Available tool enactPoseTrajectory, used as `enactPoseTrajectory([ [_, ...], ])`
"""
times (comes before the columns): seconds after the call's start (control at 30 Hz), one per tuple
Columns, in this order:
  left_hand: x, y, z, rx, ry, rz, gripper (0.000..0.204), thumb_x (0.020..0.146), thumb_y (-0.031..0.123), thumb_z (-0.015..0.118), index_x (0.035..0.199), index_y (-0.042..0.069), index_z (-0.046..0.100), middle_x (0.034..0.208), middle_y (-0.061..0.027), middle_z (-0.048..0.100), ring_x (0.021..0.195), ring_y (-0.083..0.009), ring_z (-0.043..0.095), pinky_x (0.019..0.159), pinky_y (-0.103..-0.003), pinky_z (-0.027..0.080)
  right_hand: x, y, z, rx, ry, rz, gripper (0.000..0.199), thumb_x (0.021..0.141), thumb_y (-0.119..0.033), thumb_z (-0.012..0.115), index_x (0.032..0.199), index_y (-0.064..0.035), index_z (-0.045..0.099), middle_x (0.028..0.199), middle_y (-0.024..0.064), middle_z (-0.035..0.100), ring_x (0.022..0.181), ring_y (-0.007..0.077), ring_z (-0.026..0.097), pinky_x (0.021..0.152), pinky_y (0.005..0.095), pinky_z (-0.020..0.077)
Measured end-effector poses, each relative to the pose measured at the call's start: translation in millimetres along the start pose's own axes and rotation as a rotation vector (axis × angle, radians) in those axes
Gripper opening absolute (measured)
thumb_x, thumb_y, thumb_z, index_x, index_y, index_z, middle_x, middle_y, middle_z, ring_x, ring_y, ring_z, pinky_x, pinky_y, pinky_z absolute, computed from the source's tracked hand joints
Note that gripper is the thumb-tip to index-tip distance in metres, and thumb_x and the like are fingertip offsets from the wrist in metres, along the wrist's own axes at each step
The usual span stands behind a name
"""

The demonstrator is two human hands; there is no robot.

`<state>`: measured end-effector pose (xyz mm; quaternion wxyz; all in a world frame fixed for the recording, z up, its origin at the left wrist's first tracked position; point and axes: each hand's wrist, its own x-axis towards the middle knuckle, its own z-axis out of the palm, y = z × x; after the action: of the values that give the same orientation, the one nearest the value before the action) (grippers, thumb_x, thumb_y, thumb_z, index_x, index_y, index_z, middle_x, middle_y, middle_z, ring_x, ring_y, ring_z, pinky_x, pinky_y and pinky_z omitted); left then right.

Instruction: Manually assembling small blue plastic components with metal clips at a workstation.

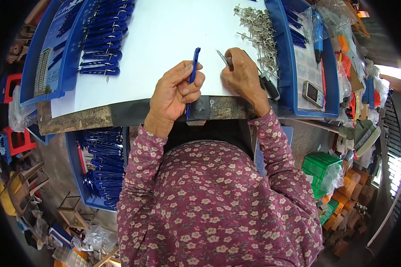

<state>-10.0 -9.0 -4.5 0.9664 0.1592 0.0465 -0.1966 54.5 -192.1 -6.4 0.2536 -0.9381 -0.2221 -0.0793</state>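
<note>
Near the table's front edge, my left hand (176, 89) is closed round a slim blue plastic piece (193, 75), held nearly upright between thumb and fingers. Its lower end shows below the fist. To the right, my right hand (243, 73) pinches a thin grey metal piece (221, 57) whose tip points up and left, apart from the blue one. Fingers hide the rest of it. Beyond the right hand lies a heap of small silver metal pins with flat heads (260, 35). A black-handled tool (269, 85) rests beside the right wrist.
A row of blue pieces with metal crossbars (103, 40) lies left on the white sheet (178, 26). Blue trays (69, 66) flank both sides; the right one holds a phone (313, 94). A blue bin (71, 164) of similar pieces sits below the table, left of my lap.
</note>
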Motion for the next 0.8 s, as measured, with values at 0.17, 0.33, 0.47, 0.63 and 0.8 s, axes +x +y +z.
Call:
enactPoseTrajectory([
  [0.17, 3, 0, 0, 0.014, -0.002, 0.015, 0.020, 0.092, 0.011, 0.038, 0.099, -0.006, 0.046, 0.072, -0.0117, 0.051, 0.047, -0.0049, 0.031, 0.039, -0.017, 0.026, -2, -1, -4, -0.129, 0.052, -0.160, 0.018, 0.063, 0.002, 0.054, 0.078, 0.0003, 0.045, 0.071, 0.0156, 0.049, 0.067, 0.0322, 0.050, 0.058, 0.0396, 0.0405],
  [0.33, 4, 0, 3, 0.086, 0.007, 0.024, 0.019, 0.092, 0.012, 0.040, 0.098, -0.005, 0.046, 0.071, -0.0111, 0.051, 0.046, -0.0050, 0.031, 0.039, -0.017, 0.026, 3, 4, -9, -0.175, -0.042, -0.185, 0.017, 0.063, 0.001, 0.054, 0.075, 0.0000, 0.042, 0.069, 0.0155, 0.046, 0.069, 0.0323, 0.049, 0.058, 0.0402, 0.0405],
  [0.47, 1, 4, 2, 0.104, 0.005, 0.058, 0.018, 0.091, 0.012, 0.041, 0.097, -0.004, 0.047, 0.071, -0.0108, 0.051, 0.046, -0.0048, 0.031, 0.038, -0.017, 0.025, 0, -3, -12, -0.194, -0.090, -0.141, 0.017, 0.064, 0.000, 0.054, 0.076, -0.0007, 0.043, 0.070, 0.0162, 0.049, 0.068, 0.0333, 0.050, 0.058, 0.0401, 0.0406],
  [0.63, -1, 8, 5, 0.115, -0.013, 0.116, 0.019, 0.092, 0.012, 0.040, 0.099, -0.004, 0.047, 0.070, -0.0097, 0.050, 0.047, -0.0055, 0.032, 0.039, -0.017, 0.026, -4, -4, -17, -0.047, -0.167, 0.026, 0.021, 0.067, -0.002, 0.053, 0.088, -0.0004, 0.049, 0.069, 0.0165, 0.054, 0.064, 0.0307, 0.054, 0.058, 0.0385, 0.0417],
  [0.8, -1, 7, 9, 0.106, -0.019, 0.144, 0.018, 0.091, 0.012, 0.042, 0.097, -0.004, 0.047, 0.071, -0.0109, 0.052, 0.046, -0.0060, 0.032, 0.039, -0.018, 0.026, -13, 1, -10, 0.108, -0.054, -0.048, 0.019, 0.070, -0.002, 0.053, 0.088, -0.0025, 0.050, 0.073, 0.0142, 0.053, 0.066, 0.0301, 0.053, 0.058, 0.0374, 0.0412],
])
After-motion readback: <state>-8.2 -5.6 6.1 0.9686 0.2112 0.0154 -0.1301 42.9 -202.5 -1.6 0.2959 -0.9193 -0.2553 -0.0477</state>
